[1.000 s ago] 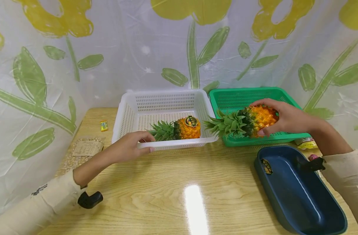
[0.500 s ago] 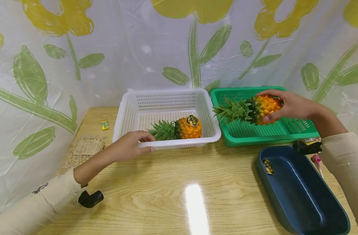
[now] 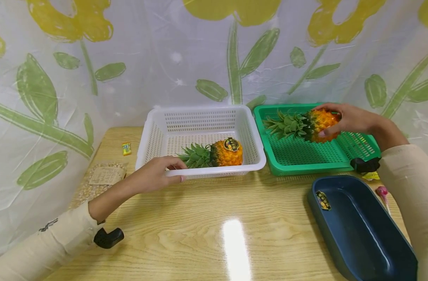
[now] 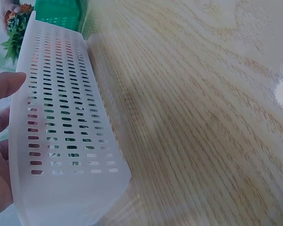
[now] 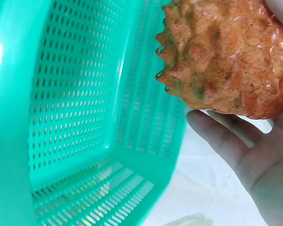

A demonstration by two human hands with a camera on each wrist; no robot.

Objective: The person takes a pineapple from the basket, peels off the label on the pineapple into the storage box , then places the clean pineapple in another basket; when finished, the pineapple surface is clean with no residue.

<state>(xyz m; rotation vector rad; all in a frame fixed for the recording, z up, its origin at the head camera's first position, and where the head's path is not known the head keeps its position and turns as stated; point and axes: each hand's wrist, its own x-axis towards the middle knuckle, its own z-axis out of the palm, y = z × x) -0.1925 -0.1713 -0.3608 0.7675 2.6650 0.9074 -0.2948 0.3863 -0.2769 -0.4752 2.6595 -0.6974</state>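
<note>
My right hand (image 3: pixel 352 119) grips a small pineapple (image 3: pixel 323 121) by its orange body, over the green plastic basket (image 3: pixel 309 168). Its leafy crown points left; the right wrist view shows the bumpy fruit skin (image 5: pixel 236 61) between the fingers, beside the perforated basket wall. My left hand (image 3: pixel 159 175) holds the front rim of the white plastic basket (image 3: pixel 217 171), with the thumb (image 4: pixel 7 85) outside and the other fingers reaching inside. In the white basket lies a second pineapple (image 3: pixel 225 155) with a dark label, crown toward my left hand, its lower part hidden by the rim.
A dark blue tub (image 3: pixel 365 230) with a label (image 3: pixel 323 200) inside stands at the right front. Beside it lie a lollipop (image 3: pixel 382 193) and a yellow packet (image 3: pixel 371 176). On the left are a small yellow wrapper (image 3: pixel 126 148) and a bag of pale kernels (image 3: pixel 101 177).
My right hand has carried the pineapple to the right and back, from the green basket's front rim to over its middle. The left hand stays on the white rim.
</note>
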